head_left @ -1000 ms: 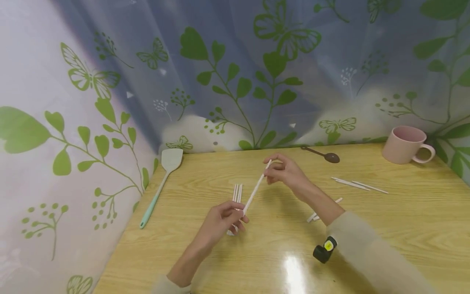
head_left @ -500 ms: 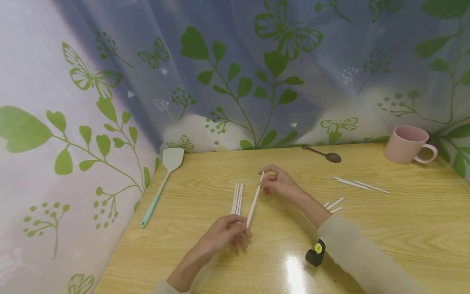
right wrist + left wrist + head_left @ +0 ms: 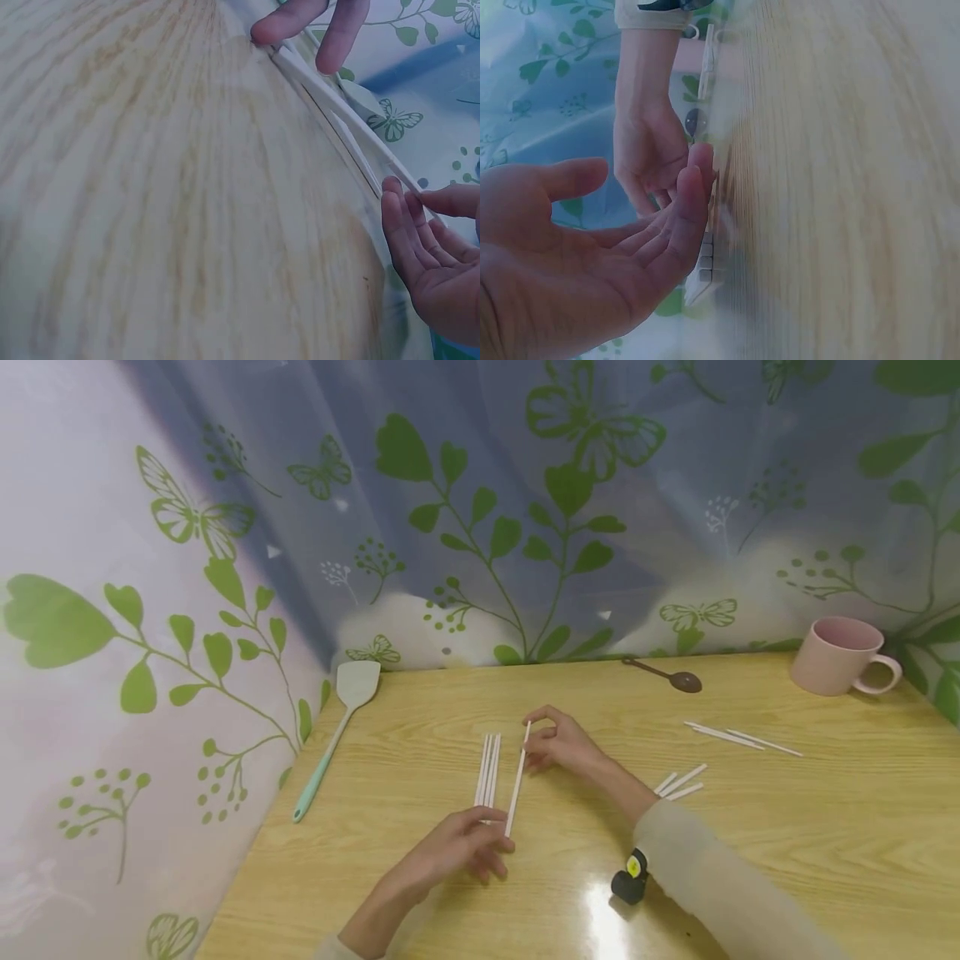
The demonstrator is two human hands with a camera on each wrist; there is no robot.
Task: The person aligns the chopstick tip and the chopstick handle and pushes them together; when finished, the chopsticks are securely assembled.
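My right hand [image 3: 558, 745] pinches the far end of a white chopstick [image 3: 517, 793] between thumb and fingers, as the right wrist view also shows. Close to the tabletop, this chopstick slants toward me. My left hand [image 3: 457, 852] is at its near end, fingertips right by the tip and thumb held apart in the left wrist view. Just left of the held chopstick, several white chopsticks [image 3: 487, 768] lie side by side, their near ends partly hidden behind the left hand. Their squared ends [image 3: 706, 259] show in the left wrist view.
On the wooden table [image 3: 405, 743], a spatula [image 3: 324, 764] with a mint handle lies at left. A brown spoon [image 3: 684, 682] is at the back and a pink mug [image 3: 836, 656] at back right. Loose white chopsticks [image 3: 723, 737] and white sticks [image 3: 681, 782] lie right of the right arm.
Both hands have brought the chopstick down and left, turning it nearly parallel to the row. The left hand's thumb has come off its near end. The right hand keeps its pinch.
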